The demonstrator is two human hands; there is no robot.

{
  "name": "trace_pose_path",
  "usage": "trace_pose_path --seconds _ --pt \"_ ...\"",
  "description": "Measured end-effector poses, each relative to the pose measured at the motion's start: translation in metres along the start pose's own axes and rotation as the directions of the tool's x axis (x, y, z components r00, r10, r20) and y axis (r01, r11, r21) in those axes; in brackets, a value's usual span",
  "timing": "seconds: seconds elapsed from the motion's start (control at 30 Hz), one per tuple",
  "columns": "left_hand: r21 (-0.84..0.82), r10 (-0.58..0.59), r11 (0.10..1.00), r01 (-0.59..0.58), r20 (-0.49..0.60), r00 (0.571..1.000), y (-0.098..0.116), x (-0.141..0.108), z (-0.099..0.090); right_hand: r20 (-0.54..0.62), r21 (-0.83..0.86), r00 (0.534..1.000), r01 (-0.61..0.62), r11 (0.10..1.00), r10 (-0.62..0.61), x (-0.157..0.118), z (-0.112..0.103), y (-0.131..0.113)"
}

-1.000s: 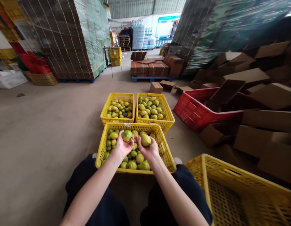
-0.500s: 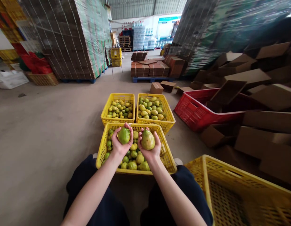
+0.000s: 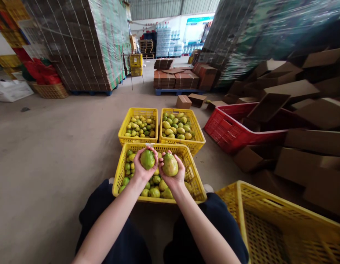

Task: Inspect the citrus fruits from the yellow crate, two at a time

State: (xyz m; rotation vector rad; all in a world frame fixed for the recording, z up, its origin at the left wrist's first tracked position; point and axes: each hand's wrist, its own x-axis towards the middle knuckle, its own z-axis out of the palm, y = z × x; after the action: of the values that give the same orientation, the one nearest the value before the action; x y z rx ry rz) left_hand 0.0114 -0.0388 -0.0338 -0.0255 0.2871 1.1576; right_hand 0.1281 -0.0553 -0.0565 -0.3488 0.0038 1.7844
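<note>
My left hand (image 3: 142, 172) is cupped around a glossy green fruit (image 3: 147, 159), round and shaped like a guava or a stubby lemon. In my right hand (image 3: 174, 179) rests a larger yellow-green fruit (image 3: 170, 165), pear-shaped with brownish patches. Both hands are held palms up, close together, over the near yellow crate (image 3: 198, 185). Inside that crate lie many loose green and yellow fruits (image 3: 154, 192), partly hidden by my hands and forearms.
Two more yellow crates of fruit, the left one (image 3: 120, 128) and the right one (image 3: 201, 137), stand just beyond. A large yellow crate (image 3: 269, 198) is at my right. Behind it are a red crate (image 3: 227, 128) and piled cardboard boxes (image 3: 304, 161). Wrapped stacks (image 3: 76, 44) rise farther back.
My hands have moved closer together, each keeping its fruit. The left has shifted slightly right, and the right slightly left. The fruits are turned a little in the palms.
</note>
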Motion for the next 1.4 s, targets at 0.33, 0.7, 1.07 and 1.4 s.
trace_pose_path --seconds 0.33,0.7,1.07,1.4 --pt "-0.018 0.052 0.998 -0.052 0.006 0.999 -0.002 0.002 0.007 -0.013 0.003 0.999 0.045 0.999 -0.045 0.003 0.001 -0.002" --pt "0.001 0.04 0.999 -0.04 -0.136 0.99 0.004 0.005 0.001 -0.133 -0.069 0.989 0.062 0.996 -0.071 0.012 -0.005 -0.015" --pt "0.047 0.061 0.998 -0.053 -0.185 0.981 0.013 0.004 -0.002 -0.114 -0.216 0.989 0.065 0.974 -0.091 0.012 -0.003 -0.014" --pt "0.078 -0.045 0.995 0.055 -0.125 0.991 0.019 0.001 -0.008 -0.057 -0.227 0.997 -0.069 0.971 0.058 0.012 -0.004 -0.016"
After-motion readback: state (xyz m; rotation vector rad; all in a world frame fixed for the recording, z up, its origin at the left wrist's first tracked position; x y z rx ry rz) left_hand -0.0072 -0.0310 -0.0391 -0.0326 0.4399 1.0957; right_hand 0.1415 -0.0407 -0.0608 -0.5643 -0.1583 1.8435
